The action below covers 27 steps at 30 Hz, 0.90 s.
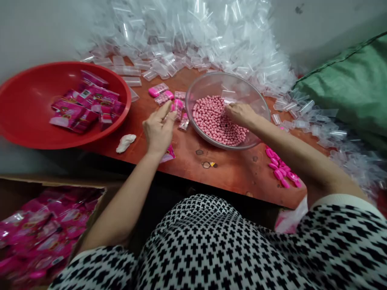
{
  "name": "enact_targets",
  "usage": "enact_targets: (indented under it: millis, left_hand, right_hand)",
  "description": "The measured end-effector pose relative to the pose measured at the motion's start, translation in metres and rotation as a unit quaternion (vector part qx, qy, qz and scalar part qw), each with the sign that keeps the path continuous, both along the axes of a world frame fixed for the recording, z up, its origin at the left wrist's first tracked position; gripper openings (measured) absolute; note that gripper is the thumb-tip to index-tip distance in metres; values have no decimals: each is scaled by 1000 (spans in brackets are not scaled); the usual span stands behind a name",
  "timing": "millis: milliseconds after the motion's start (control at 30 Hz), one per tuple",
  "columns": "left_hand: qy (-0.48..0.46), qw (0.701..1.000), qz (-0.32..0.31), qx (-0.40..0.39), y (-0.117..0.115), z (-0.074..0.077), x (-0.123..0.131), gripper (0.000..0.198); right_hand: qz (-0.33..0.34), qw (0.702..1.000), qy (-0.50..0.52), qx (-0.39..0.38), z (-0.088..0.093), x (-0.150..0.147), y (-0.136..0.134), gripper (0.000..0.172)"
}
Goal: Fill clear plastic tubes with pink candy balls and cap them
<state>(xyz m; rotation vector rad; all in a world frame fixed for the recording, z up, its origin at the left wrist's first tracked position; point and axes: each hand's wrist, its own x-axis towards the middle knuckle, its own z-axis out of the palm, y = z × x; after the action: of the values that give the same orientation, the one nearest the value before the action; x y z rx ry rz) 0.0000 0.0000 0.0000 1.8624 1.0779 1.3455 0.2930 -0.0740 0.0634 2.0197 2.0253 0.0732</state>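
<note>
My right hand (242, 114) reaches into a clear plastic bowl (256, 139) of pink beads (211, 117), its fingers closed on a clear plastic tube (229, 101). The tube's lower end is hidden by the hand and beads. To the left of the bowl, my left hand (159, 131) has its thumb and forefinger pinched at a small clear tube with a pink cap (178, 105). More pink-capped tubes (164, 97) filled with beads lie just beyond that hand. A pink printed packet (168, 154) lies partly under its wrist.
A red basin (27, 108) with pink packets stands left; a box (102, 193) of similar packets is below. Clear tubes (193, 36) are heaped behind. Loose pink caps (279, 167) lie right, a white lump (125, 143) left. A green sack (347, 80) stands far right.
</note>
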Motion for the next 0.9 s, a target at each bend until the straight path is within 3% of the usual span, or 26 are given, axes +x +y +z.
enact_targets:
  millis: [133,233,367,467,533,633,733,800,900]
  left_hand:
    - [36,996,-64,45,-44,9,1,36]
    - [24,994,-93,49,-63,12,7,34]
    - [19,995,-90,34,-69,10,10,34]
    - [30,994,-98,32,-71,11,6,33]
    - [31,994,-101,28,-72,14,2,33]
    - [19,996,-79,34,-71,24,1,33]
    - [6,996,-76,39,-68,39,8,33]
    - [3,995,-100,29,-67,49,18,32]
    - [-10,986,-164,-18,-68,59,37,35]
  right_hand:
    - [51,997,-54,9,6,12,-3,33]
    - [96,993,-58,-36,5,-2,3,32]
    - [167,980,96,-53,-12,-42,19,24]
    - [124,954,267,-49,-18,-57,21,12]
    - [54,910,408,-45,-15,-56,17,2]
    - [-33,801,597,-32,-7,-46,3,16]
    - [-60,708,703,-8,1,-41,-12,30]
    - [-58,667,742,10,6,-41,-22,37]
    - [-52,641,764,40,13,-46,-37,45]
